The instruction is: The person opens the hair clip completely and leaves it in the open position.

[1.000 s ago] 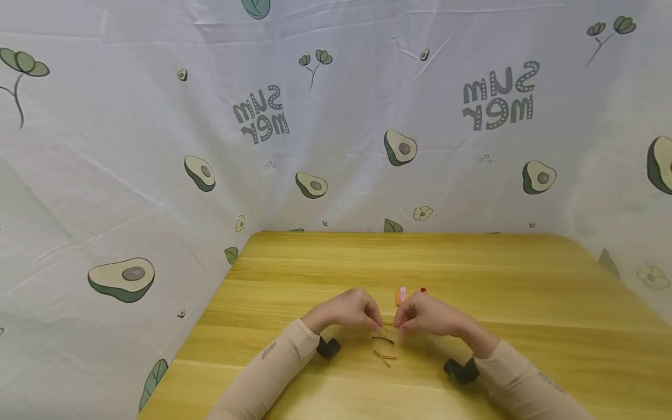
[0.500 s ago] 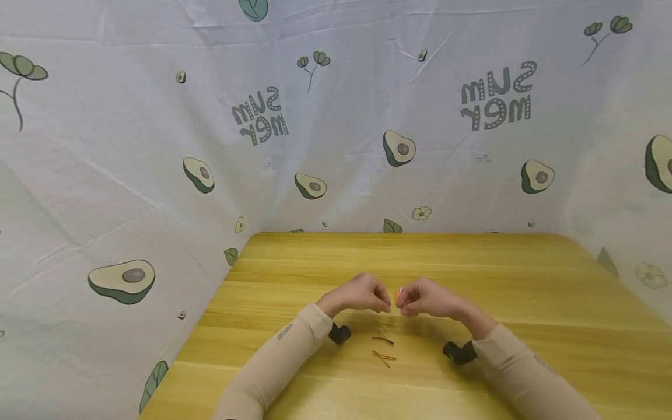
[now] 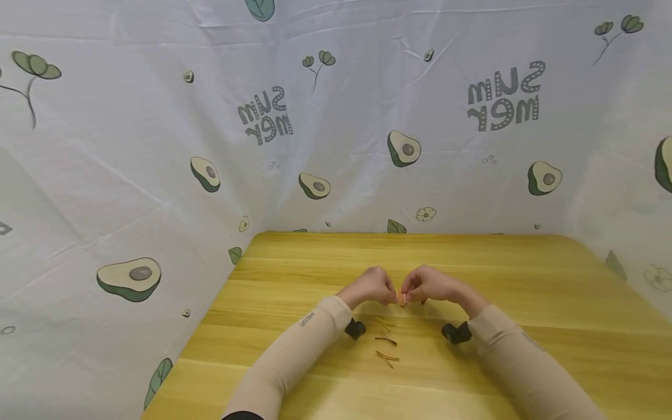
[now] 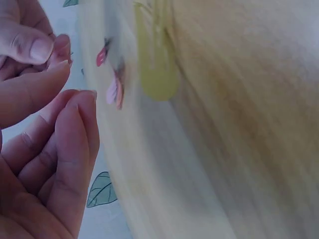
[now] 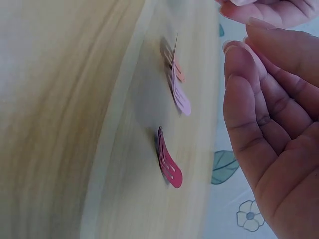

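In the head view my left hand (image 3: 371, 286) and right hand (image 3: 433, 284) face each other above an orange snap hair clip (image 5: 180, 73) and a pink snap hair clip (image 5: 182, 101), which lie side by side. Both hands have bent fingers with the thumb apart from the fingertips, and nothing shows between them in the wrist views. A red snap hair clip (image 5: 169, 167) lies beside the pair, near my right hand. Closer to me is a yellow snap hair clip (image 4: 159, 82).
Two more thin clips, a dark one (image 3: 387, 338) and a brownish-orange one (image 3: 387, 356), lie in a row nearer me. The wooden table (image 3: 315, 262) reaches back to a printed white curtain (image 3: 346, 116).
Both hands have left the yellow hair clip and moved forward to the orange and pink hair clips. The yellow clip stays on the table, in line with the two nearer ones.
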The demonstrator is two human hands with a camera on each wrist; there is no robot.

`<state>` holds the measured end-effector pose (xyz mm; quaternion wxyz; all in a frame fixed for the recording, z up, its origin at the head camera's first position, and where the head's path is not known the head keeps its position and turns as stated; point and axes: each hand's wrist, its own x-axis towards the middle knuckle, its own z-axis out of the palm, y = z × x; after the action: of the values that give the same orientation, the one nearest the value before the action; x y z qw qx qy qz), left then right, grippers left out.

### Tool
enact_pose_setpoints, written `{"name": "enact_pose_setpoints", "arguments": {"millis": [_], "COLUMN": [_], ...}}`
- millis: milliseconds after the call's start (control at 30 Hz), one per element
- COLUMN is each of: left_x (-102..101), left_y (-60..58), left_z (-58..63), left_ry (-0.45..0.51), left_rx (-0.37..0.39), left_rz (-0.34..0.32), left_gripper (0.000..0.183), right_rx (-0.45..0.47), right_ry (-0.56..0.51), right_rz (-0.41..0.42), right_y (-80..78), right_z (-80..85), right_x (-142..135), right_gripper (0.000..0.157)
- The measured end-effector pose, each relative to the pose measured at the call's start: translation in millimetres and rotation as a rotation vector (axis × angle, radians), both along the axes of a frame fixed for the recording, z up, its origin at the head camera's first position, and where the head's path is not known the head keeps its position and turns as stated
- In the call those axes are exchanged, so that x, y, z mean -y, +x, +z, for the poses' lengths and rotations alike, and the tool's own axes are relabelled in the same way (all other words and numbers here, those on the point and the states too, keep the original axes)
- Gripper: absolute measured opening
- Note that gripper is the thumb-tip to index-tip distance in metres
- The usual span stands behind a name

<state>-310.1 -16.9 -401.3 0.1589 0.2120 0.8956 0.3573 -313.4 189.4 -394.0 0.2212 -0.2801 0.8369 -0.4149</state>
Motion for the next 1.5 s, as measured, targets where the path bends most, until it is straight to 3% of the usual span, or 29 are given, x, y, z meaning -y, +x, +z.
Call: {"name": "enact_pose_setpoints", "arguments": {"millis": [200,500,700,967,1167,1500], "left_x": [-9,-18,-24,-28,-28,-28], "left_y": [-0.8,-5.1,-6.7,-4.4,-3.4,-3.3], "left_z": [-7.3,-15.0,-20.3,-20.4,-19.1,-18.9], "left_ry": [-0.002,-0.074,-0.103,-0.104,-0.137,-0.139], "left_rx": [0.033,0.040,0.019,0.014,-0.023,-0.006], "left_rz": [0.077,0.112,0.130,0.174,0.177,0.162], "left_gripper": [0.022,0.048,0.051,0.052,0.051,0.053], "right_rx": [0.022,0.044,0.026,0.087,0.066,0.064], "right_ry": [0.036,0.068,0.076,0.103,0.099,0.152], "right_rz": [-0.005,-0.023,-0.024,-0.053,-0.038,-0.058], "right_y": [-13.2,-32.6,-43.6,-47.1,-47.3,-44.0], "right_z": [-4.8,-10.8,-19.2,-25.6,-26.9,-27.2], "right_x": [3,6,8,7,7,6], "right_gripper": [0.010,0.013,0.016,0.019,0.014,0.005]}}
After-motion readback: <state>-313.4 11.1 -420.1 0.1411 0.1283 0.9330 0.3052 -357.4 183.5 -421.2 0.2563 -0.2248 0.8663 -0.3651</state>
